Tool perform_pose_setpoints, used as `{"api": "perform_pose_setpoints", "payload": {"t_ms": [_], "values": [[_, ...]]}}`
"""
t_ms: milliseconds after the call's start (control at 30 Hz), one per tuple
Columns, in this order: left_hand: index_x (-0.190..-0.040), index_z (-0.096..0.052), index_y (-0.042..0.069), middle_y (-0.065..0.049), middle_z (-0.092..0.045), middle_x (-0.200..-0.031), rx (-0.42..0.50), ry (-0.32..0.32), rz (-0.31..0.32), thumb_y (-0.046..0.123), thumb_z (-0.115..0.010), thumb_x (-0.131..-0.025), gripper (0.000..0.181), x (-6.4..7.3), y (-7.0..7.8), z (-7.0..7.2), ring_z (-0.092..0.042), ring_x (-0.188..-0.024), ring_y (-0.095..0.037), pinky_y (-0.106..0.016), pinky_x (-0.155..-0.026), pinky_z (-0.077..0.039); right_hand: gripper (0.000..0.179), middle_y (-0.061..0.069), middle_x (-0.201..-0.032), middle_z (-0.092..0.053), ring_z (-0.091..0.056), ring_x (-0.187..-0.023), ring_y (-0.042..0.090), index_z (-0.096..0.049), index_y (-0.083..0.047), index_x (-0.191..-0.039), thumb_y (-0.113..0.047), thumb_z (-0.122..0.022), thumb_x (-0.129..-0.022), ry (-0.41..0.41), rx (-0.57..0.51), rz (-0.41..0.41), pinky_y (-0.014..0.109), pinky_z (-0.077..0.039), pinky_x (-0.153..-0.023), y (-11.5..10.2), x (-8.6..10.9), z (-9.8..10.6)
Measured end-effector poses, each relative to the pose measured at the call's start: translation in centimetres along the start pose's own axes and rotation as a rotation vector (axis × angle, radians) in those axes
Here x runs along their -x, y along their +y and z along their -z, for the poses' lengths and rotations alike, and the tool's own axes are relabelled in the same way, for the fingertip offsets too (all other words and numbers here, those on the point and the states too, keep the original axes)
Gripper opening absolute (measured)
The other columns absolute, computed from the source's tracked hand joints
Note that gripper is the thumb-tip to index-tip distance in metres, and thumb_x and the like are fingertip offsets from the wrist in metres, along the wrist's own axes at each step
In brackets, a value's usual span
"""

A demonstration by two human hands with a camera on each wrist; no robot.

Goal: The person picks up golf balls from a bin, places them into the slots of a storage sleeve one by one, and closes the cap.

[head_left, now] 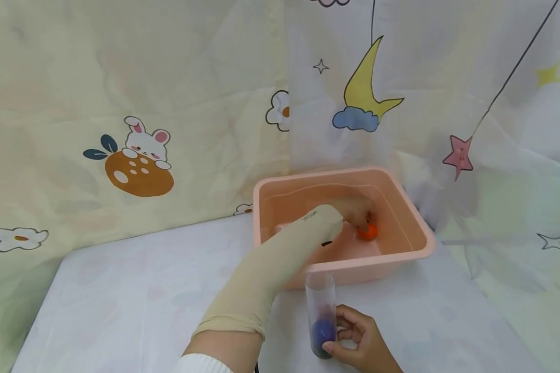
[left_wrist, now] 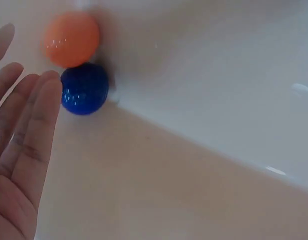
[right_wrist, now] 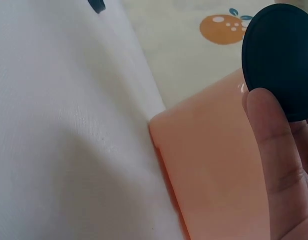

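My left hand [head_left: 358, 210] reaches down inside a pink plastic bin [head_left: 417, 243], its lower arm crossing over the front rim. In the left wrist view its fingers are extended, fingertips right at a glossy blue ball [left_wrist: 85, 89]. An orange ball [left_wrist: 72, 40] lies against the blue one on the bin floor. In front of the bin, my right hand [head_left: 361, 339] grips a clear tube [head_left: 320, 295] near its lower end. Inside the tube sits a blue ball [head_left: 324, 330]. The tube's dark teal base [right_wrist: 281, 62] shows beside the thumb in the right wrist view.
A white cloth covers the table [head_left: 135, 290]. Printed curtains [head_left: 205, 129] hang close behind it and along the right side. The bin stands near the back right, its outer wall [right_wrist: 213, 165] rising beside the right hand.
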State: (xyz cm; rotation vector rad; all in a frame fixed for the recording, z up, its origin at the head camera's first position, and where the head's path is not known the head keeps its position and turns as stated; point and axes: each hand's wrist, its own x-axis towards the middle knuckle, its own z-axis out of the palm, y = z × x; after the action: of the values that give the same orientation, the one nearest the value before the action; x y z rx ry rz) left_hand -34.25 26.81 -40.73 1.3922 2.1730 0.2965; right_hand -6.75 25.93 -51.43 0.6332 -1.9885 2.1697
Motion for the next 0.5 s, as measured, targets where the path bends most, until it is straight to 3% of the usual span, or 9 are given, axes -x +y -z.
{"api": "perform_pose_setpoints", "payload": {"t_ms": [100, 233, 367, 500], "values": [[-0.086, -0.072, 0.014, 0.004, -0.059, -0.078, 0.000, 0.017, 0.086, 0.009, -0.075, -0.098, 0.014, -0.1, 0.0, -0.4, -0.054, -0.075, -0.013, -0.023, -0.066, -0.046, 0.048, 0.000, -0.120, -0.074, -0.076, -0.096, 0.014, -0.067, 0.008, -0.130, 0.025, -0.071, -0.085, -0.014, -0.013, 0.021, 0.038, -0.067, -0.072, 0.4, -0.1, -0.2], [-0.085, -0.079, 0.026, 0.007, -0.065, -0.078, -0.065, 0.069, 0.225, 0.023, -0.087, -0.093, 0.011, 0.5, 0.9, -0.7, -0.059, -0.080, -0.012, -0.026, -0.068, -0.050, 0.050, 0.000, -0.119, -0.074, -0.076, -0.100, 0.014, -0.067, 0.007, -0.130, 0.027, -0.071, -0.084, -0.029, -0.028, 0.037, 0.037, -0.067, -0.071, 0.8, -0.2, -0.4], [-0.081, -0.079, 0.028, 0.008, -0.064, -0.073, -0.095, 0.081, 0.248, 0.028, -0.091, -0.090, 0.015, 0.3, 1.8, -1.0, -0.059, -0.076, -0.013, -0.029, -0.062, -0.050, 0.051, -0.001, -0.116, -0.076, -0.076, -0.100, 0.013, -0.068, 0.005, -0.128, 0.028, -0.071, -0.082, -0.008, -0.024, 0.026, 0.036, -0.067, -0.071, 0.8, 0.1, -0.6], [-0.079, -0.077, 0.024, 0.006, -0.059, -0.068, -0.043, 0.059, 0.242, 0.020, -0.088, -0.092, 0.018, -0.7, 1.2, -1.6, -0.054, -0.066, -0.014, -0.030, -0.054, -0.044, 0.054, -0.002, -0.110, -0.078, -0.076, -0.093, 0.013, -0.073, -0.007, -0.128, 0.022, -0.072, -0.083, 0.015, -0.003, -0.037, 0.036, -0.067, -0.070, 0.8, 0.2, -0.8]]}}
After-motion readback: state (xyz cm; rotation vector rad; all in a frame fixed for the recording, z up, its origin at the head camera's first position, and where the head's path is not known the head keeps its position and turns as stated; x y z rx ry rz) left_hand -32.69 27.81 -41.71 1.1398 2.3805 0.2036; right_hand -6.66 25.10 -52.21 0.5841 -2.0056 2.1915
